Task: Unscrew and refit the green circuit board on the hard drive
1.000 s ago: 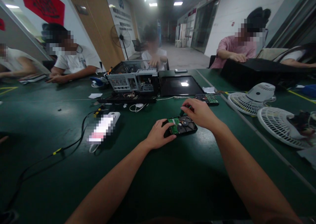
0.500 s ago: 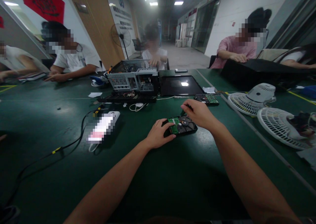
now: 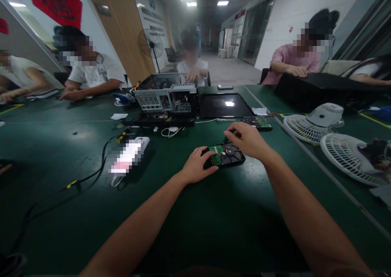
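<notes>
The drive (image 3: 233, 158) lies flat on the table (image 3: 232, 216), its long axis running roughly left to right. The left hand (image 3: 194, 167) grips its left end, fingers over the green board and thumb along the near edge. The right hand (image 3: 249, 140) pinches a dark green tool (image 3: 226, 139) between thumb and fingertips, above the drive's far side; its tip is too small to make out. Beyond lie another drive (image 3: 263, 124) and a flat screen (image 3: 220, 106); the phone (image 3: 128, 157) is well apart, left.
</notes>
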`<state>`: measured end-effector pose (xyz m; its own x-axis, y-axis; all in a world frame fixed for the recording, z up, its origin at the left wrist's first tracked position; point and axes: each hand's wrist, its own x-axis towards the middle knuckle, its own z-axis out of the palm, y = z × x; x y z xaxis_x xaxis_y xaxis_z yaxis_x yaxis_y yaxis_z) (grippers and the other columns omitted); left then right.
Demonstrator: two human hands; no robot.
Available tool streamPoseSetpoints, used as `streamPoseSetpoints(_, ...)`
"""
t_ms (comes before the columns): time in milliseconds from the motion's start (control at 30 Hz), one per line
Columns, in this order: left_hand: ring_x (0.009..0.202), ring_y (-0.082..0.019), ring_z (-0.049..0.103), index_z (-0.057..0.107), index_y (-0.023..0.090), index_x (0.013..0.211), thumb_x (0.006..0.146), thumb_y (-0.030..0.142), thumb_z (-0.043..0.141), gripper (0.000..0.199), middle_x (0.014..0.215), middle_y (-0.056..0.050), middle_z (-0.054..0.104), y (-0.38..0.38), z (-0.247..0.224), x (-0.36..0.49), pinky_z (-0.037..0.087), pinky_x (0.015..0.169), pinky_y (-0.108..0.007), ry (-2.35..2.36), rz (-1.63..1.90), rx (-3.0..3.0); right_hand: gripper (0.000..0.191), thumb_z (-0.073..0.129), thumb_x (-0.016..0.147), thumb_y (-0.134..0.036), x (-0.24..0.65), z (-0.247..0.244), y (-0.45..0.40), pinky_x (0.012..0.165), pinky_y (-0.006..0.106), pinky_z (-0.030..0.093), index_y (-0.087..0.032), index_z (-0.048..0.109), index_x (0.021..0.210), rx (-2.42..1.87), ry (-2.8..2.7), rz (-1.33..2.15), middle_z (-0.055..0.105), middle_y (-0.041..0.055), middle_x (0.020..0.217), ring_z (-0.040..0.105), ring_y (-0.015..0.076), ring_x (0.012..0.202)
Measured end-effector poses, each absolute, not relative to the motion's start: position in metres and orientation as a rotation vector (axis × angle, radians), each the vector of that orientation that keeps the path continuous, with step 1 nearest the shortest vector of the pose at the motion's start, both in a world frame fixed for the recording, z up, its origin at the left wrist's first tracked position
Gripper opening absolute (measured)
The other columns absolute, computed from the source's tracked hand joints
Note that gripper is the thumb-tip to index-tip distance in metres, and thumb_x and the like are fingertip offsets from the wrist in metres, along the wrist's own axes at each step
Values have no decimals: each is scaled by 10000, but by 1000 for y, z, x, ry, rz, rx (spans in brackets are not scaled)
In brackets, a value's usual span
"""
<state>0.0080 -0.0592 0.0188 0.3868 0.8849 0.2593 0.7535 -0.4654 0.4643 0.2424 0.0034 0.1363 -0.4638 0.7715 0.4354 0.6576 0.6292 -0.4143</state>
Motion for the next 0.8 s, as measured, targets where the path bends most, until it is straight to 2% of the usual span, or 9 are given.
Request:
streamPoseSetpoints(100, 1395, -349, 388, 526, 337, 1432, 888, 592, 649, 613, 1513, -94, 403, -59, 19, 8, 391, 1136, -549, 1445, 695, 2377, 180, 580, 931, -363, 238, 135, 1, 722, 342, 434, -216, 664, 869, -1191, -2192, 258, 680, 59, 863, 590, 197, 762)
streamPoseSetpoints(200, 1395, -347, 390, 525, 333, 1434, 892, 588, 646, 611, 1511, -95, 406, -59, 19, 8, 391, 1138, -545, 1438, 706, 2383, 160, 546, 939, -322, 233, 133, -1, 697, 323, 423, -223, 671, 946, -1166, -2158, 349, 689, 40, 868, 584, 183, 738)
streamPoseSetpoints(300, 1391, -345, 399, 528, 332, 1430, 888, 573, 660, 607, 1508, -96, 412, -59, 19, 8, 388, 1141, -545, 1428, 720, 2393, 224, 524, 966, -397, 231, 130, -1, 668, 306, 424, -234, 676, 948, -1119, -2140, 487, 672, 16, 806, 586, 171, 708)
streamPoseSetpoints(433, 1381, -344, 410, 530, 334, 1428, 883, 559, 675, 607, 1506, -98, 417, -59, 19, 8, 394, 1133, -549, 1429, 720, 2392, 362, 441, 999, -510, 232, 127, 2, 599, 294, 446, -231, 671, 982, -1132, -2014, 829, 604, -6, 629, 596, 159, 589)
streamPoseSetpoints(600, 1390, -343, 400, 533, 328, 1428, 888, 568, 666, 605, 1503, -104, 422, -59, 19, 9, 384, 1142, -544, 1438, 717, 2388, 299, 468, 982, -452, 231, 123, 6, 583, 297, 507, -226, 647, 1064, -1056, -1796, 1209, 632, 7, 640, 638, 166, 588)
streamPoseSetpoints(800, 1398, -341, 394, 527, 323, 1436, 895, 565, 659, 607, 1509, -108, 415, -59, 16, 9, 386, 1140, -542, 1438, 719, 2396, 292, 514, 970, -452, 224, 117, 3, 496, 248, 402, -253, 692, 1088, -1009, -1853, 1203, 587, -14, 651, 550, 127, 559)
